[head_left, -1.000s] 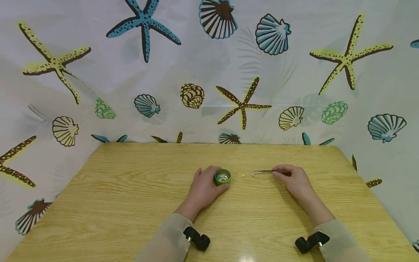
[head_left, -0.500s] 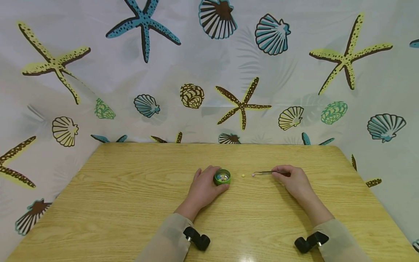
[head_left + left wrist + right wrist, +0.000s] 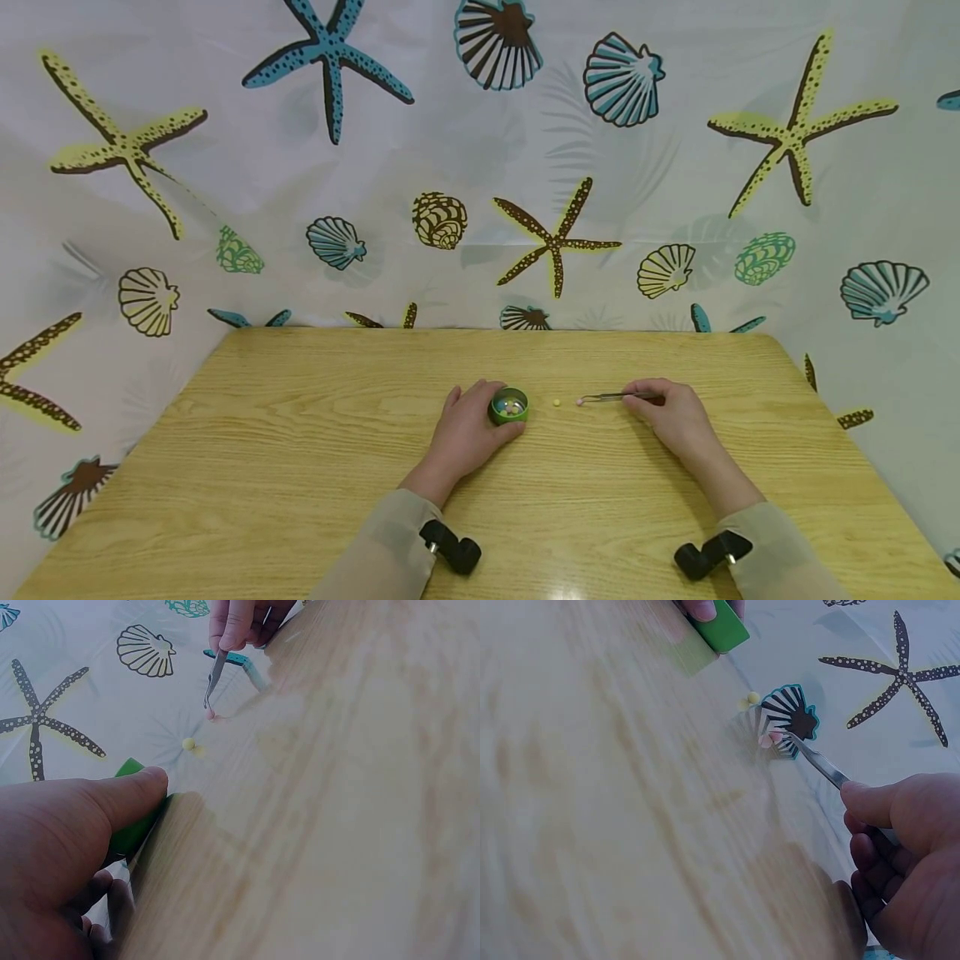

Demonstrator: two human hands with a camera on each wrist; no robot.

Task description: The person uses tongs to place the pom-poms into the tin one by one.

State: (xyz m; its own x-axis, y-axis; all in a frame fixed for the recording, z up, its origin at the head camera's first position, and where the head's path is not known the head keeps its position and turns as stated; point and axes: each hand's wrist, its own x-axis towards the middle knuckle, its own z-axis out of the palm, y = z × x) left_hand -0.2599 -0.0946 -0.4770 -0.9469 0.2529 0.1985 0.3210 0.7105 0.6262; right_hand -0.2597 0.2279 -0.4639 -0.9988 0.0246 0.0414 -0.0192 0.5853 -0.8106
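My left hand (image 3: 467,427) curls round a small green round container (image 3: 501,417), thumb at its near side. Several small coloured balls lie inside the container. In my right hand (image 3: 675,414) is a pair of metal tweezers (image 3: 606,397), pinched between thumb and fingers and pointing left. The bent tips of the tweezers are at a small pink ball (image 3: 776,738); whether they grip it firmly I cannot tell. Between the pink ball and the container a yellow ball (image 3: 557,402) lies on the table. The green wall (image 3: 129,829) of the container is partly covered by my thumb in the left wrist view.
The wooden table (image 3: 315,500) ends at the back against a white cloth (image 3: 390,183) printed with starfish and shells. The cloth also hangs along both sides. A black wrist mount (image 3: 450,547) sits on the left sleeve, another black mount (image 3: 712,556) on the right.
Hardly anything differs. The tweezer tips have drawn slightly closer together at the pink ball, while the left hand and the container stay in place.
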